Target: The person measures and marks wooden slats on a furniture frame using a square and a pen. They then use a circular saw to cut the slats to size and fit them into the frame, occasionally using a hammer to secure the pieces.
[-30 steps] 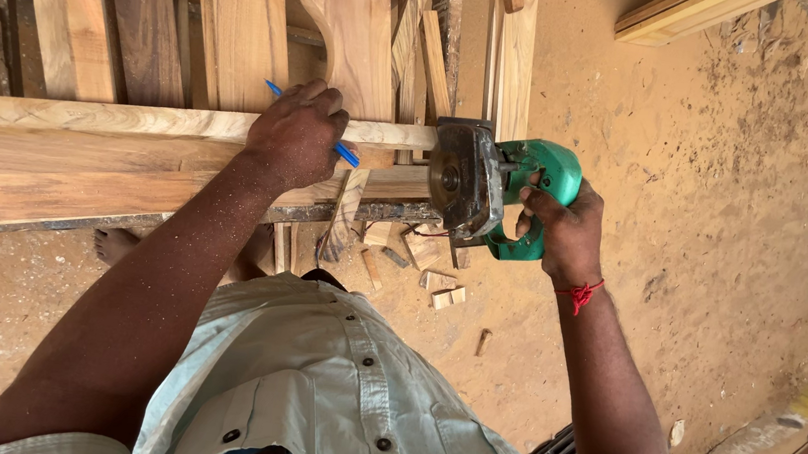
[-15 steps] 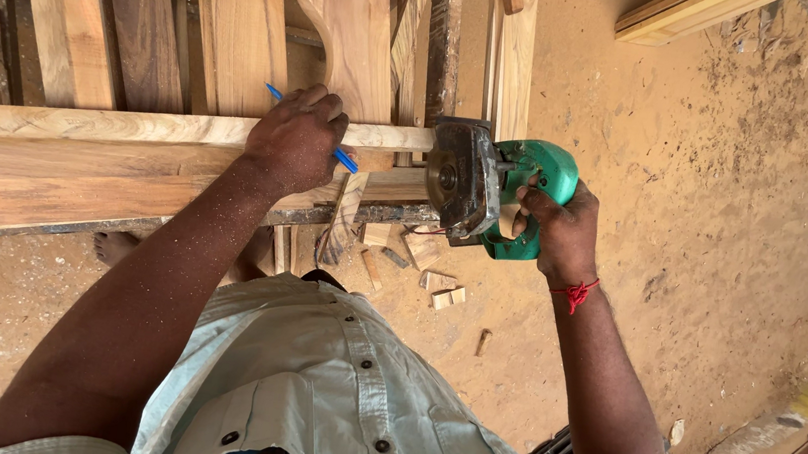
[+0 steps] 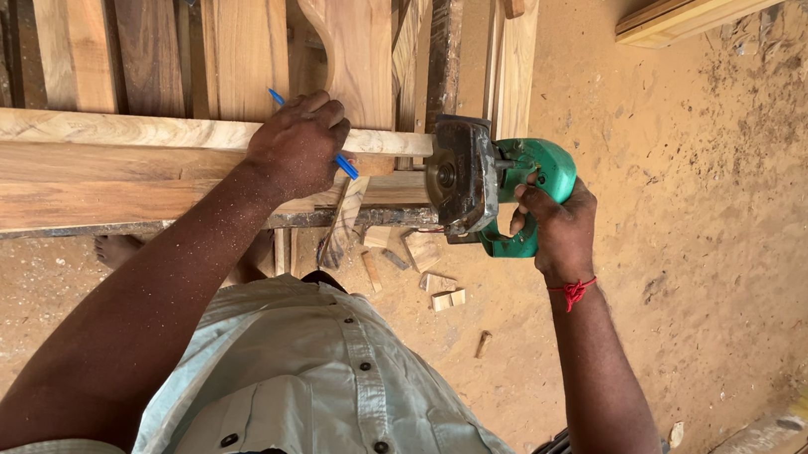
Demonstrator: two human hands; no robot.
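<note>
My right hand gripped the green circular saw; my left hand, clutching 1 blue pencil, pinned the plank. Kickback could have driven the blade toward those fingers.

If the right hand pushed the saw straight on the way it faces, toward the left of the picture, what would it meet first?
Most likely the end of the pale plank, where the saw in the right hand already sits. Farther along, the left hand presses that plank, holding a blue pencil.

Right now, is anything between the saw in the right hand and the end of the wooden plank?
Nothing visible: the green saw in the right hand already meets the plank end. The left hand presses farther back.
</note>
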